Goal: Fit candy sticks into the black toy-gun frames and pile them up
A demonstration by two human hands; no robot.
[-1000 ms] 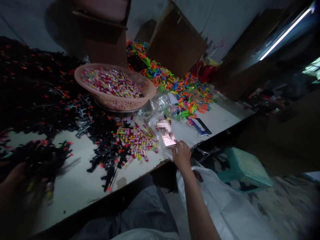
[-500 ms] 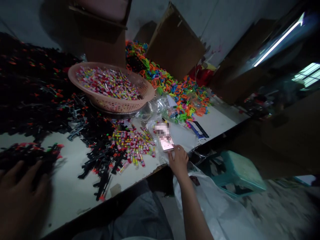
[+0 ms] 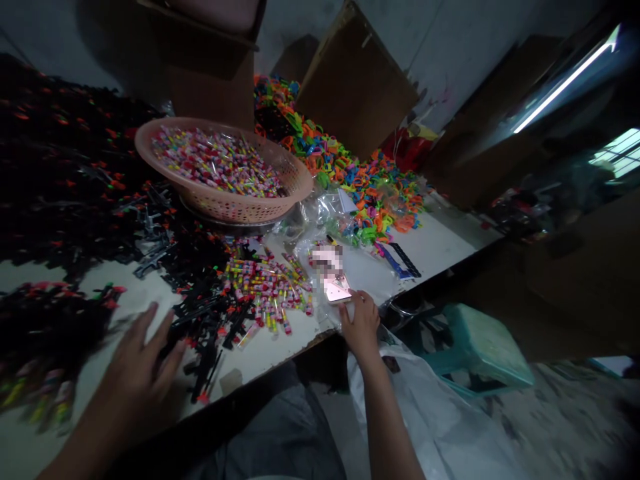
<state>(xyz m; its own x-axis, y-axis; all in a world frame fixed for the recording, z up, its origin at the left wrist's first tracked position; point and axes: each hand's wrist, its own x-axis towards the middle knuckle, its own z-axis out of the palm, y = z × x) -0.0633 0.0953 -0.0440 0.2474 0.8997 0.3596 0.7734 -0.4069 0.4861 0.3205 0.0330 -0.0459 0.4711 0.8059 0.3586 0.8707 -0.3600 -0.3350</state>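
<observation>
My left hand [image 3: 137, 367] is over the white table [image 3: 113, 293], its fingers spread and nothing visible in them. It is between a pile of black toy guns with red tips [image 3: 55, 320] and another heap of toy guns [image 3: 205, 327]. Several small colourful tubes [image 3: 50, 393] lie near its wrist. At the table's front edge, my right hand [image 3: 361, 325] has thumb and index finger apart against the lower end of a lit phone [image 3: 337, 288]; the other fingers are curled. The phone's screen is partly blurred out. Left of it lies a loose pile of colourful tubes [image 3: 267, 287].
A pink perforated basket [image 3: 225, 203] full of tubes stands behind. Bright plastic pieces [image 3: 345, 167] heap up by a cardboard box [image 3: 357, 87]. A blue-and-black strip [image 3: 399, 259] lies right of the phone. Below are a green stool [image 3: 485, 340] and a white sack [image 3: 440, 407].
My left hand has moved right, off the toy-gun pile at the far left, leaving tubes visible beside that pile. My right hand stays by the phone.
</observation>
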